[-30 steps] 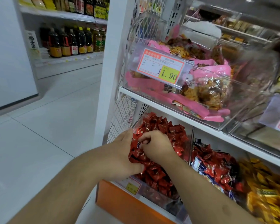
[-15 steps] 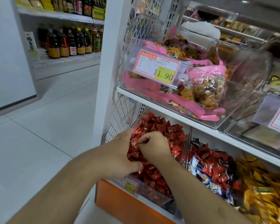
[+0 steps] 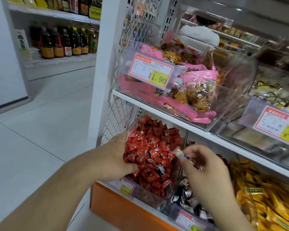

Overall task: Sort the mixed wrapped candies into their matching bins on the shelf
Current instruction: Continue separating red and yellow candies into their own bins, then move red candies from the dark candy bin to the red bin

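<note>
Odd candy (image 3: 180, 153) pinched in our right hand (image 3: 207, 169); our left hand (image 3: 114, 157), fingers buried, cups red candies (image 3: 153, 147) in bin.

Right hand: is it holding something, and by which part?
Yes. The right hand pinches one small wrapped candy by its lower end, fingertips only; the other end sticks out over the red candies. The left hand rests on that pile.

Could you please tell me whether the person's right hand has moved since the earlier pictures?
Yes. The right hand, pinching a small wrapped candy, has left the clear plastic bin of red wrapped candies and moved right, toward the neighbouring bin.
</note>
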A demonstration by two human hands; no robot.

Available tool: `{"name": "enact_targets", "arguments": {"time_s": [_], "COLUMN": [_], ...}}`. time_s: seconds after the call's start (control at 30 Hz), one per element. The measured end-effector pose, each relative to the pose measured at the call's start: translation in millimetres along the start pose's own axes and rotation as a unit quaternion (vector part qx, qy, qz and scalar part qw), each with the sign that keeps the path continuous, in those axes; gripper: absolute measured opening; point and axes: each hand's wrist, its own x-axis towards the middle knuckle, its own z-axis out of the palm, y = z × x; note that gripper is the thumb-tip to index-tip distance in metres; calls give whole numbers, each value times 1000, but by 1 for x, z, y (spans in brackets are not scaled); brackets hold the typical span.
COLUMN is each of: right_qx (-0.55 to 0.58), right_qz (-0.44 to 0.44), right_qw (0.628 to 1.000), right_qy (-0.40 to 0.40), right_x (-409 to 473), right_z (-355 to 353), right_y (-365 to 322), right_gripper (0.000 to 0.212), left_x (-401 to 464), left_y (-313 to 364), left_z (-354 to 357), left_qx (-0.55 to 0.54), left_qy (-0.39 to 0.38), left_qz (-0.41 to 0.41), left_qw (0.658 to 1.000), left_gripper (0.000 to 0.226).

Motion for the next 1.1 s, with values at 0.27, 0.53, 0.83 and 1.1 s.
{"name": "enact_targets", "arguments": {"time_s": [0.27,0.53,0.83,1.1], "right_qx": [-235,-153,-126,-125], "right_qz": [31,-82,-56,-161], "right_qw": [971,984,987,963], "right_qy": [43,-33,-82,-176], "right_x": [-44,-28,-27,-24], "right_z": [-59,-35,-41,-10], "right_y": [61,53,69,58], "right_gripper": [40,37,29,59], "left_x": [8,56,86,58], "left_y": [18,38,33,25], "left_z": [18,59,73,46], "left_qx": [89,87,180,197], "left_qy": [151,154,215,197], "left_qz": [90,152,107,41], "left_qw": [980,972,954,960], "left_gripper": [88,62,25,14]}}
